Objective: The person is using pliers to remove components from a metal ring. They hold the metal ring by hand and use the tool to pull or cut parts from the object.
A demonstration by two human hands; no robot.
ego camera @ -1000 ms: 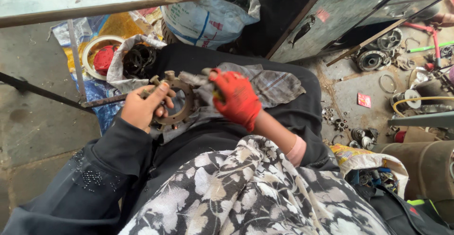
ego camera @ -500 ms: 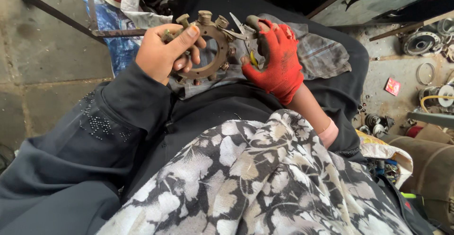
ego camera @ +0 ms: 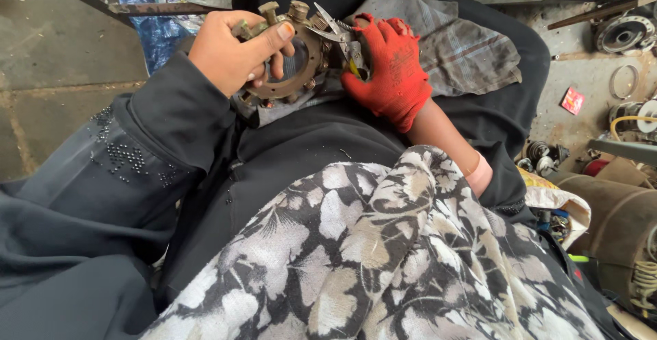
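Head view: our bare left hand (ego camera: 236, 56) grips a rusty ring-shaped metal part (ego camera: 291, 53) over the lap, beside a grey cloth (ego camera: 452, 46). Our red-gloved right hand (ego camera: 390, 66) closes on cutting pliers (ego camera: 339, 32) at its rim. We judge snipping underway; next calls for steady hold.

left hand (ego camera: 236, 56) hides ring's (ego camera: 291, 73) left rim | pliers' (ego camera: 339, 32) handles buried in right hand (ego camera: 390, 66)

Ring (ego camera: 301, 66): round, rusty brown metal, studs around its rim, open centre; tilted over the lap.
Pliers (ego camera: 335, 31): silvery jaws parted, tips at the ring's rim.
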